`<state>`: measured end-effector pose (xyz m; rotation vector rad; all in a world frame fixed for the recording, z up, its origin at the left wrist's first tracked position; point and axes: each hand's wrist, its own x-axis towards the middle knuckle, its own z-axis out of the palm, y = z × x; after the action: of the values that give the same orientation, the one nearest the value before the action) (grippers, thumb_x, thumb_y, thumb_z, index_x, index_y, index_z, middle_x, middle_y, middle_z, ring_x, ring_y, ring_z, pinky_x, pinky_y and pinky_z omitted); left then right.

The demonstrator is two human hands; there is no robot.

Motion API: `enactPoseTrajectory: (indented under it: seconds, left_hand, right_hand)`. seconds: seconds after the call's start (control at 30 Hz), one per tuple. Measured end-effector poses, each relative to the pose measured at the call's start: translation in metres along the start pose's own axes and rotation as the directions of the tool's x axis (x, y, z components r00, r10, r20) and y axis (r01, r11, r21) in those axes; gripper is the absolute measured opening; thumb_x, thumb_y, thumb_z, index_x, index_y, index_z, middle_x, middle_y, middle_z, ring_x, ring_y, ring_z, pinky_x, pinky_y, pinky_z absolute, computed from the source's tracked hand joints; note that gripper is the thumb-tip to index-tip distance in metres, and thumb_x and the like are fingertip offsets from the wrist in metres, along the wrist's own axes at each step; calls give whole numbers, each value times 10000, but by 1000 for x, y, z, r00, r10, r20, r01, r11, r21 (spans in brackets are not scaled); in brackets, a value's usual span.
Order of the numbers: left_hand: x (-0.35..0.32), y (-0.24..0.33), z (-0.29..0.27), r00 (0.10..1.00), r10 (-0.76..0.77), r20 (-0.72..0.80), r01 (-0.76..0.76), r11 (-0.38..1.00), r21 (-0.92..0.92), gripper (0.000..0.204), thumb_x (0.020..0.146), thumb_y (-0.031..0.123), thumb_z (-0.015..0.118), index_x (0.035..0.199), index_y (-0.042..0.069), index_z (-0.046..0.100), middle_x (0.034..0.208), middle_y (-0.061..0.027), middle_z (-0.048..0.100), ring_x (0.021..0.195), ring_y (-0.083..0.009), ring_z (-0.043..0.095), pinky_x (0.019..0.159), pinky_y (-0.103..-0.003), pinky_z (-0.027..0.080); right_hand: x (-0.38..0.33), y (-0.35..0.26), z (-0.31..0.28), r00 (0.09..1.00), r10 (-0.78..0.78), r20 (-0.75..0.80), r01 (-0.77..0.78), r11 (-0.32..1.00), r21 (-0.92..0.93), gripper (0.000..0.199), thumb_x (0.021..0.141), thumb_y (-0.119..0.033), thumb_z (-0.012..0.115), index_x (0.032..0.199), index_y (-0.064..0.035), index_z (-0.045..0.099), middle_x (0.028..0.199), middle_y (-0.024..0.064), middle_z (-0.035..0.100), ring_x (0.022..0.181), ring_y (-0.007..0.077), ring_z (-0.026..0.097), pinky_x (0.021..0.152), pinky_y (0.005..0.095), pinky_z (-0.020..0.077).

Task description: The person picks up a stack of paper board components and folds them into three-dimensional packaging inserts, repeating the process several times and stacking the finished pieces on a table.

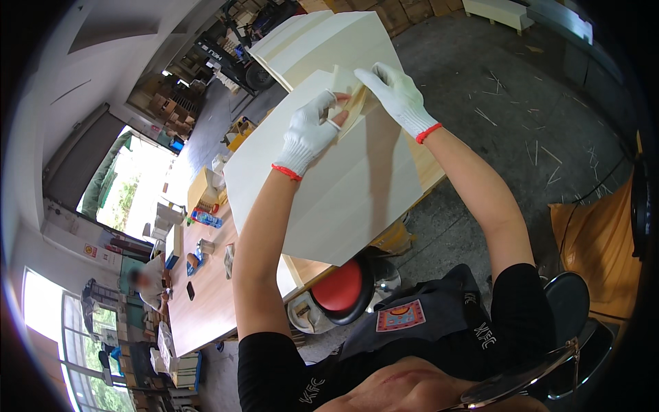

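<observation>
Both my hands wear white knit gloves with red cuffs. My left hand (310, 132) pinches a narrow pale wood strip (352, 103) that lies on a large pale veneer sheet (343, 185). My right hand (395, 95) presses flat on the far end of the same strip. The sheet rests on a stack of similar sheets (322, 41) that extends away from me.
A long wooden workbench (206, 295) runs to the left with a bottle, cups and small items on it. Another person (147, 285) sits at its far side. A red stool (340, 288) stands under the sheet's near edge. An orange sack (597, 240) is at right.
</observation>
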<state>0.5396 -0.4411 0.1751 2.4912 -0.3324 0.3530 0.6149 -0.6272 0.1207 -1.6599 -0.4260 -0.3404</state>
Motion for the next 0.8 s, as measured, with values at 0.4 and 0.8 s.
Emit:
enactPoseTrajectory:
  seconds: [0.4,0.8]
  left_hand:
    - [-2,-2,-2,994,106,17,-107,973,202,340,914,191,675,1246,122,655,1133,-148,724,1023,-272,698,895,-344,523]
    - [-1,-11,3,978,158,-138,-154,987,36,358,998,178,506,1332,154,631,970,-147,695,865,-250,661,835,-344,519]
  right_hand:
    - [2,3,2,1000,-14,-14,13,999,-34,507,972,-520,595,789,-54,513,710,58,494,671,164,419,654,345,395]
    - [14,11,-32,924,-167,345,348,740,-575,475,914,-571,579,890,-107,678,753,97,666,740,312,651,700,401,498]
